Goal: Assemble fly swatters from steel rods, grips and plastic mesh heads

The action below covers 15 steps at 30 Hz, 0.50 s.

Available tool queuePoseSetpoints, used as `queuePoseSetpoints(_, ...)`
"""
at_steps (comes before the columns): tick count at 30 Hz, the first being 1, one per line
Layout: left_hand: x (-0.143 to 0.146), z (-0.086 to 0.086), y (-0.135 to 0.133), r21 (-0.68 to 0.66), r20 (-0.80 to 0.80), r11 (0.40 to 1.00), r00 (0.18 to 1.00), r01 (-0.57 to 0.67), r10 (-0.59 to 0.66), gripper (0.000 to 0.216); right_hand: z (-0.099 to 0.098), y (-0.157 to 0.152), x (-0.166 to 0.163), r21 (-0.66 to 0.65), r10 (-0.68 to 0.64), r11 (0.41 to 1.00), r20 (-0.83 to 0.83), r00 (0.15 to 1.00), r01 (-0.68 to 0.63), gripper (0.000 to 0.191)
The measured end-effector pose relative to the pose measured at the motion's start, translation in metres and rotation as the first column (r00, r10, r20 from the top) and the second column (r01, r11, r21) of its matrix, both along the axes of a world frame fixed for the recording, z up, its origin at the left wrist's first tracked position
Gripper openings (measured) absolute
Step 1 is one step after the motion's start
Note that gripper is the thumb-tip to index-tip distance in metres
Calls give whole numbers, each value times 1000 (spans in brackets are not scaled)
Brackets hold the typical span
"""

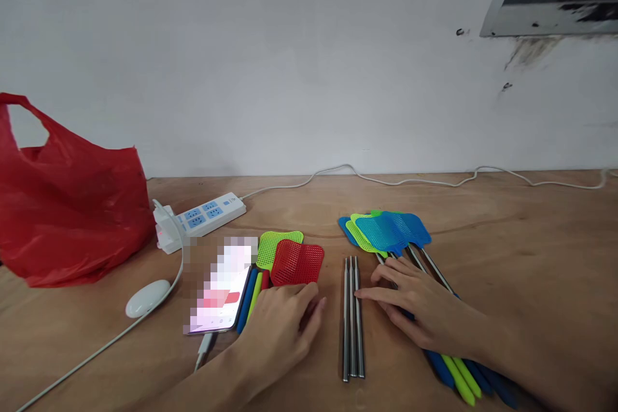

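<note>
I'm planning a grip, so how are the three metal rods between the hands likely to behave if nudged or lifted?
The metal rods look slim and rounded, so a sideways nudge would probably roll them. Their shiny surface may feel slippery. Their straight shafts suggest they'd stay stiff when lifted.

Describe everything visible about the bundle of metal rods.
The three metal rods are slim, straight, silvery and shiny, like polished steel, each stepping narrower toward its far end. They lie flat on the wooden table, close together and nearly parallel, pointing away from the wearer, between the left and right groups of flyswatters. A right fingertip meets the rightmost rod in view; whether it presses cannot be told.
</note>
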<state>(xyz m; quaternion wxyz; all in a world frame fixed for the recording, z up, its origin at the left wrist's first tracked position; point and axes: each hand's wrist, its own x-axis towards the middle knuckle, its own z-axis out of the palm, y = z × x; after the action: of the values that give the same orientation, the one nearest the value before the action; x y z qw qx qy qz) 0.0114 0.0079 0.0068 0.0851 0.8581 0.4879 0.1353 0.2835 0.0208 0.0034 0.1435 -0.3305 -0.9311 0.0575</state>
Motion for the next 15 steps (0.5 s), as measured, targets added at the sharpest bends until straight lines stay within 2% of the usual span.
queuePoseSetpoints(3,-5,10,7,78,-139,993,986,-85,96,35,3,-1,-1,-28,2,1000,-8,1000,-2,41)
queuePoseSetpoints(6,-13,18,17,150,-289,961,919,-231,266,39,5,-1,-3,-43,-1,999,-45,999,-1,32)
queuePoseSetpoints(8,-18,20,22,153,-338,949,888,-275,312,44,6,-2,-4,-49,-4,999,-59,998,1,30)
queuePoseSetpoints(15,-15,9,19,42,-290,979,936,-198,202,54,6,-2,-6,-35,-7,999,-116,993,3,30)
